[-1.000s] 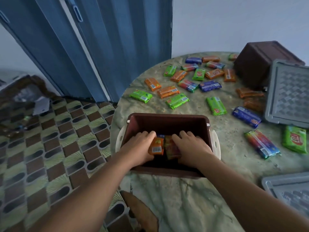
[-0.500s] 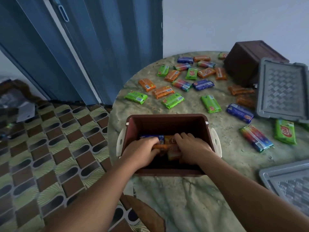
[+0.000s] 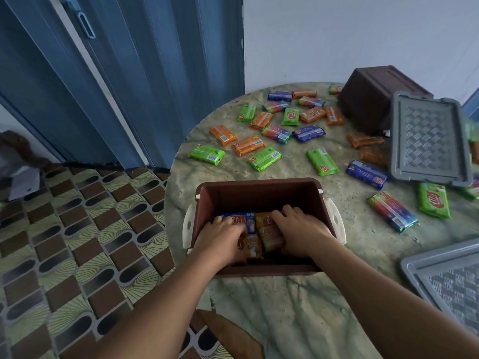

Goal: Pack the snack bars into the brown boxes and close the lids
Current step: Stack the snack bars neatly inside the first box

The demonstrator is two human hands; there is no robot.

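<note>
An open brown box (image 3: 259,183) with white side handles stands on the round marble table (image 3: 285,307) in front of me. Both my hands are down inside it. My left hand (image 3: 223,237) curls its fingers round an orange snack bar (image 3: 251,248) on the box floor. My right hand (image 3: 302,231) lies with spread fingers on other orange bars (image 3: 269,238). A blue bar (image 3: 242,220) lies behind them in the box. Several green, orange, blue and rainbow bars (image 3: 264,158) are scattered on the table beyond. A second brown box (image 3: 375,99) is tipped over at the far right.
A grey lid (image 3: 427,141) leans against the tipped box. Another grey lid (image 3: 448,286) lies at the table's right front edge. The table's left edge drops to a patterned floor (image 3: 77,255). Blue folding doors (image 3: 129,73) stand behind on the left.
Both hands have sunk deeper into the box, and the orange bars they held upright now lie low on its floor. The view has shifted slightly.
</note>
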